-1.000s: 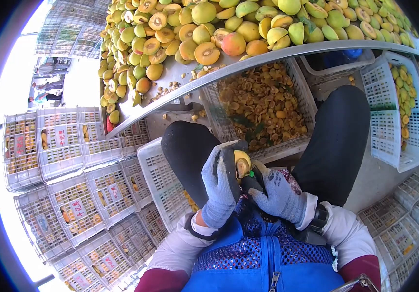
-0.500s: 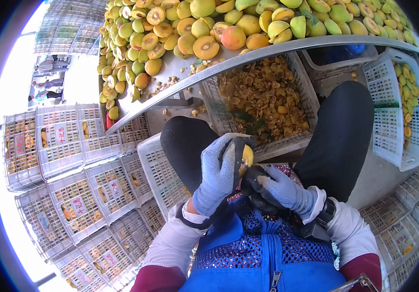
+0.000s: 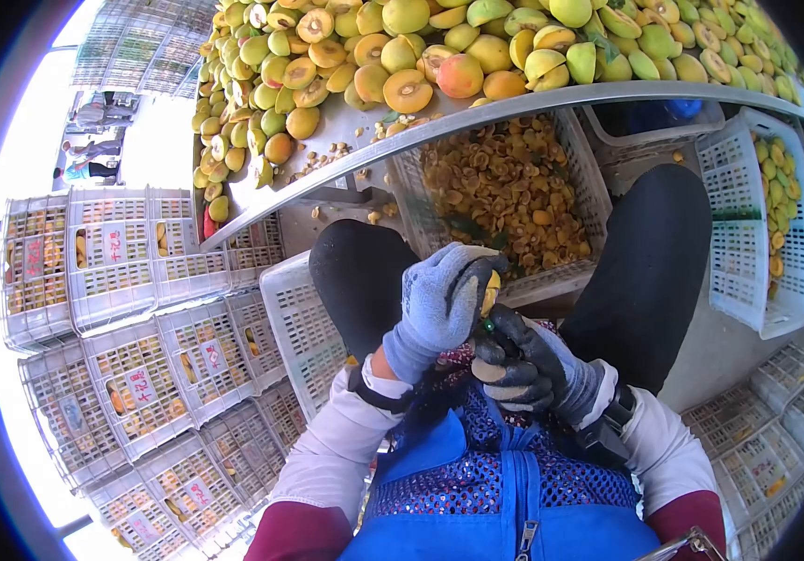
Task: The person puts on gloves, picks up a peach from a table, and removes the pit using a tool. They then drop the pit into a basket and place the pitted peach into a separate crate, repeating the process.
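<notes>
Over your lap, your left hand (image 3: 441, 297) is curled around a yellow fruit (image 3: 491, 292), steadying it. At its 4 o'clock your right hand (image 3: 525, 363) is clenched on a green-tipped tool (image 3: 487, 326), probably for cutting. At 12 o'clock, a crate (image 3: 552, 280) of cut pieces sits under the table (image 3: 552, 95).

One left hand (image 3: 439, 299), one right hand (image 3: 524, 366), one fruit (image 3: 491, 292) held, one table (image 3: 552, 97).

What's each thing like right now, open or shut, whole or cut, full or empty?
left hand, shut on the fruit
right hand, shut on a small tool, mostly hidden
table fruit, some halved, some whole
crate under the table, filled with pits and cut pieces
side crate, partly filled with fruit
stacked crates, holding some fruit
</notes>
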### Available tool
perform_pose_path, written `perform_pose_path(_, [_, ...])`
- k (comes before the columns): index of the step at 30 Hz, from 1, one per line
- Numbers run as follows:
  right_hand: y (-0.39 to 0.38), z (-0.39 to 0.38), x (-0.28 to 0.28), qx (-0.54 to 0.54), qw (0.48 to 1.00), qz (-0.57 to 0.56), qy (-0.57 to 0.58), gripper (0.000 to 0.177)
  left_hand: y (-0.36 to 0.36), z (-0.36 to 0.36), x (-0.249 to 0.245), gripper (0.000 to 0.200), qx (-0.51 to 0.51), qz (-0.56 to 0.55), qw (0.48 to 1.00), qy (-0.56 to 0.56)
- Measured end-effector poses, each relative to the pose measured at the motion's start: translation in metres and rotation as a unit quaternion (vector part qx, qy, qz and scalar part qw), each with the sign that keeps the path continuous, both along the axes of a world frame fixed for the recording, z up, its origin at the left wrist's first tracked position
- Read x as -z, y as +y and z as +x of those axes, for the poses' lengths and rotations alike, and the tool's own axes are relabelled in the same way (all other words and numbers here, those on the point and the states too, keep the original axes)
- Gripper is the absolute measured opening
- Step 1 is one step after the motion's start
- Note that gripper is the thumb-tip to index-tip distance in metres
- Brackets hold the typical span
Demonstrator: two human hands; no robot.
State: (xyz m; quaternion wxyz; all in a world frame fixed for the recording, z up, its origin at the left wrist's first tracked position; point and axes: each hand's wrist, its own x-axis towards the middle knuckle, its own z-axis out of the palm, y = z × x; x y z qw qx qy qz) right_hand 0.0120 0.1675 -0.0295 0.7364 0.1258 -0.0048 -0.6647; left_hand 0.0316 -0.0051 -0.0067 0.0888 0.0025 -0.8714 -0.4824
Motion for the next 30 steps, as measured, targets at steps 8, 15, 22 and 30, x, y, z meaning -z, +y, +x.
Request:
perform_pose_path(8, [0.007, 0.006, 0.0, 0.002, 1.0, -0.01, 0.014, 0.044, 0.009, 0.011, 0.01, 0.025, 0.01, 0.138, 0.987, -0.084])
perform_pose_path(15, [0.003, 0.014, -0.003, 0.03, 0.998, -0.029, 0.052, 0.046, 0.029, 0.022, 0.011, 0.036, -0.11, 0.337, 0.92, -0.166])
perform_pose_path(22, [0.014, 0.0, 0.011, 0.13, 0.991, 0.011, 0.012, 0.047, 0.019, 0.025, 0.05, 0.029, -0.105, 0.261, 0.943, -0.175])
perform_pose_path(30, [0.014, -0.012, 0.02, 0.155, 0.95, 0.233, 0.141, 0.043, -0.003, 0.035, -0.031, 0.025, -0.227, 0.25, 0.939, -0.069])
